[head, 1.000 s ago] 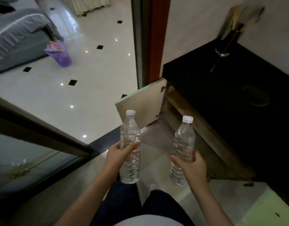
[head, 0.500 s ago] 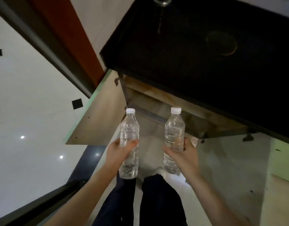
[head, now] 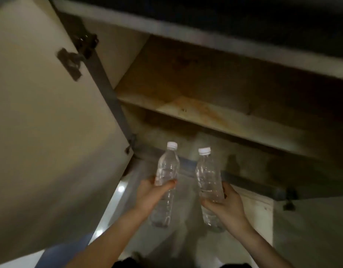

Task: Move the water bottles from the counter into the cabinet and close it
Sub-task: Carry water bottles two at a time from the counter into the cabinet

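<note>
Two arms reach forward: left grip (head: pixel 151 194) clasps left bottle (head: pixel 167 167), right grip (head: pixel 226 206) clasps right bottle (head: pixel 207 175), both near-upright, caps toward cabinet (head: pixel 186 74).

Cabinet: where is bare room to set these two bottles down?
The stained shelf is bare from the left wall, beside the open door, rightward. The compartment beneath it, behind the grey rail, looks bare but dim. Nothing crowded shows.

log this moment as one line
left hand: holds left bottle | right hand: holds right bottle | door: open | stage: both caps up, neither yet on shelf
</note>
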